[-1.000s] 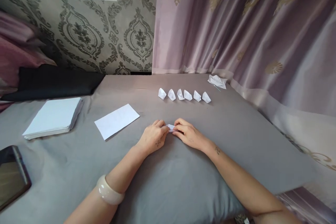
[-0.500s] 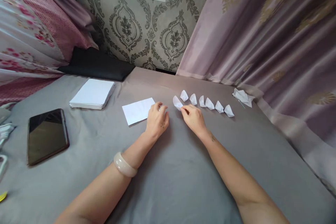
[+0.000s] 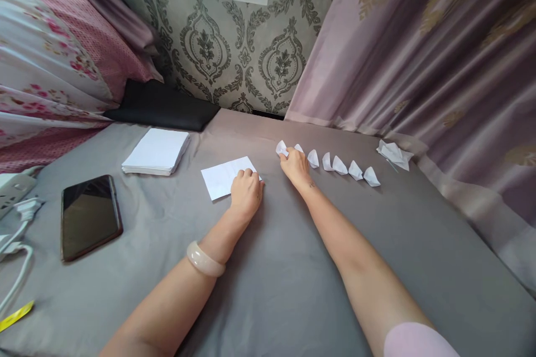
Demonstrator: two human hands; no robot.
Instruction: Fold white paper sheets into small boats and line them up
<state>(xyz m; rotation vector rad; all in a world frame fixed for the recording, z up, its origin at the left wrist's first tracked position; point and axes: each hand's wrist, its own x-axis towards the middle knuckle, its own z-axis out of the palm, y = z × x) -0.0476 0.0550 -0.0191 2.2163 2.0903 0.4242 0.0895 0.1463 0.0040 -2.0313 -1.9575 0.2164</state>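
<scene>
My right hand (image 3: 295, 167) pinches a small folded white paper boat (image 3: 281, 148) at the left end of a row of similar boats (image 3: 339, 165). One boat just behind its fingers is partly covered. To the left, my left hand (image 3: 247, 191) lies over the right edge of a white sheet of paper (image 3: 220, 178), its fingers curled closed on that edge. The fingertips themselves are hidden under the hand. A pale bangle circles the left wrist.
A stack of white paper (image 3: 157, 150) lies back left, with a dark tablet (image 3: 91, 217) in front. A power strip (image 3: 17, 189), white cables and a yellow object (image 3: 17, 315) sit far left. Crumpled white paper (image 3: 394, 154) lies far right by the curtain (image 3: 377, 67).
My right hand has moved back and left with the paper boat, to the row's left end. My left hand has lowered and curled onto the sheet's right edge. The view has shifted slightly left.
</scene>
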